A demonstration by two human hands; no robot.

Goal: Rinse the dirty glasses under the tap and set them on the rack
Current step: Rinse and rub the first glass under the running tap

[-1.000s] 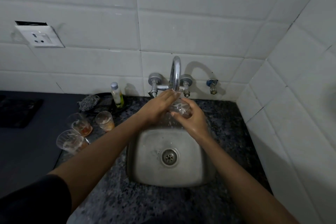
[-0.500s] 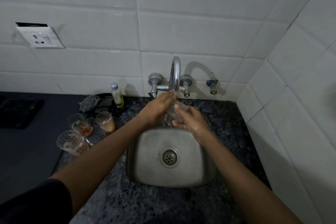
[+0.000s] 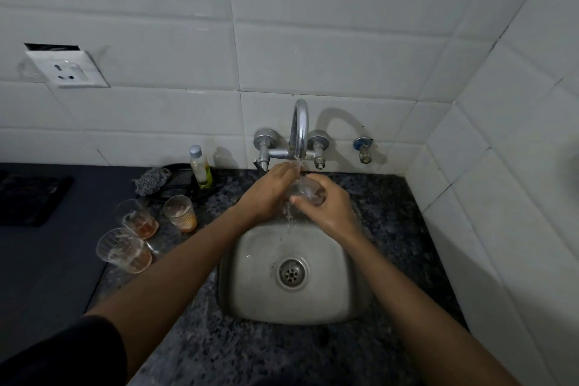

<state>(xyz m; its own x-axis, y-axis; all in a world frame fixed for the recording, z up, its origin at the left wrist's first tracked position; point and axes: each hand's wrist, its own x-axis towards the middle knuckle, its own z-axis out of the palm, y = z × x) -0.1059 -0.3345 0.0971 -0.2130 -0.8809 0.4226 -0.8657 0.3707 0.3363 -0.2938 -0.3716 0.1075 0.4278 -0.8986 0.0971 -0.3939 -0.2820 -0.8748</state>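
Observation:
Water runs from the chrome tap [image 3: 299, 130] onto a clear glass [image 3: 308, 189] held over the steel sink [image 3: 250, 291]. My right hand [image 3: 329, 207] grips the glass from the right, thumb across its front. My left hand [image 3: 269, 191] lies against its left side, with the fingers at the glass under the stream. Three dirty glasses with brownish residue stand on the counter to the left: one [image 3: 180, 213] nearest the sink, one [image 3: 139, 219] beside it, one [image 3: 123, 251] in front. No rack is in view.
A small bottle of yellow liquid [image 3: 200, 168] and a scrubber [image 3: 152, 180] sit at the wall behind the glasses. A wall socket [image 3: 67, 67] hangs upper left. A tiled wall closes the right side. A dark mat [image 3: 28, 197] lies far left on the counter.
Both hands have stayed under the tap. The glass has turned in my right hand and sits slightly further right, and my left hand's fingers have shifted on it.

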